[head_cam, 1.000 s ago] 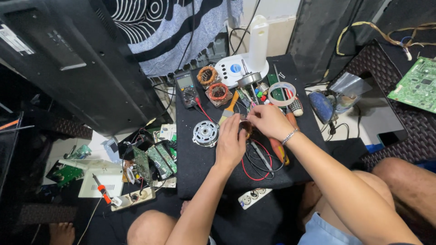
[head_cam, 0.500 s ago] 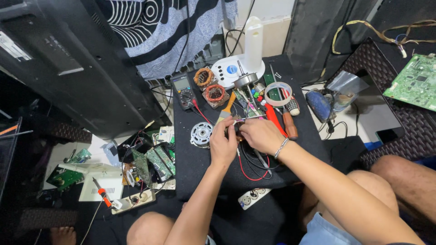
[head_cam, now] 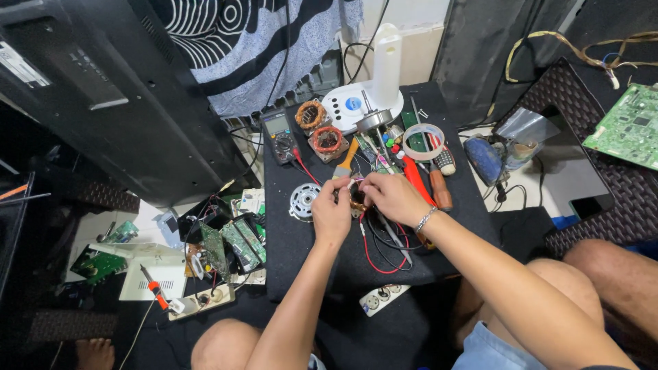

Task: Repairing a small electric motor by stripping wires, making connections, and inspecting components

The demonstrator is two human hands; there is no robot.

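Far to my left, on the floor, lie a soldering iron with an orange grip (head_cam: 153, 290) on a white power strip (head_cam: 200, 301), and a heap of green circuit boards (head_cam: 233, 241); none of that matters for this step. On the black mat (head_cam: 308, 260), a round silver motor end cap (head_cam: 302, 201) sits just beside my left hand (head_cam: 332, 214).

Both my hands meet over a small copper-wound coil (head_cam: 357, 197), which sits mid-mat between them. The left hand is closed on the coil's near side, fingers curled around it; the right hand (head_cam: 392, 197) pinches its far edge with the fingertips. I cannot tell exactly what the fingertips are gripping, a lead or the winding itself.

To do this well, I would keep the left hand as the steady anchor and let only the right fingertips work, with small, gentle pulls, since thin winding wire probably kinks or snaps easily. The red and black leads (head_cam: 373, 253) loop under my right wrist; I would keep them from snagging.

Further right, a red-handled tool (head_cam: 416, 179) and a roll of tape (head_cam: 423, 141) lie near, within reach.
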